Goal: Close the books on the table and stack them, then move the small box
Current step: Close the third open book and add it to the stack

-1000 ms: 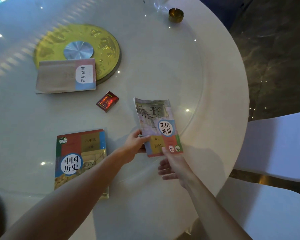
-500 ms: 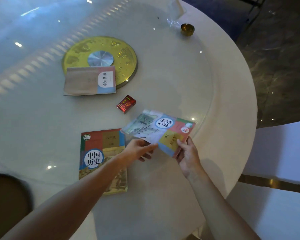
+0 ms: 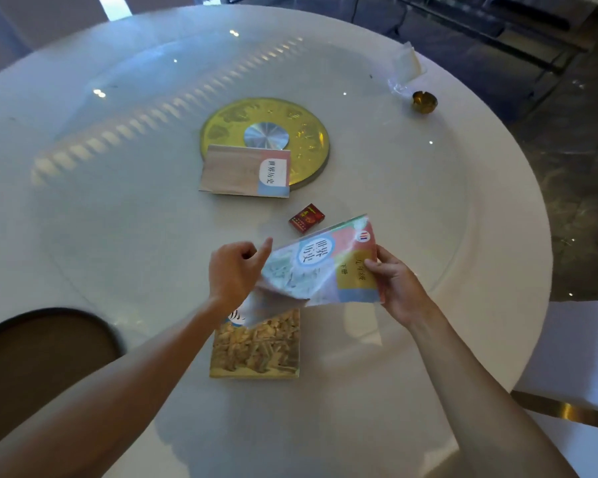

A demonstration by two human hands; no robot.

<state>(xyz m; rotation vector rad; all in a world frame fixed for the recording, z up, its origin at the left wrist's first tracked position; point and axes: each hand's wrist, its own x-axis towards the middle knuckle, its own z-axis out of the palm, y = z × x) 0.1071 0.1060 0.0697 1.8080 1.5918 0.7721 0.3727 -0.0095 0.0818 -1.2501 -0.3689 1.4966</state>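
Observation:
My right hand [image 3: 396, 284] grips the right edge of a closed pale-blue history book [image 3: 320, 267] and holds it in the air, tilted. It hangs over the upper part of a second closed book [image 3: 256, 346] lying flat on the white round table [image 3: 446, 236]. My left hand [image 3: 235, 270] is at the held book's left edge, fingers loosely curled and touching it. A third closed book [image 3: 246, 171] lies farther back, partly on the gold turntable disc [image 3: 304, 132]. The small red box [image 3: 306, 218] lies just beyond the held book.
A small brass ashtray [image 3: 424, 102] and a crumpled clear wrapper [image 3: 406, 65] sit at the table's far right. A brown chair seat [image 3: 38, 360] is at the lower left. A white chair [image 3: 573, 343] stands at the right beside the table edge.
The held book has been lifted, turned and carried left until it hangs over the near book. My left hand has slipped from under it to its left edge.

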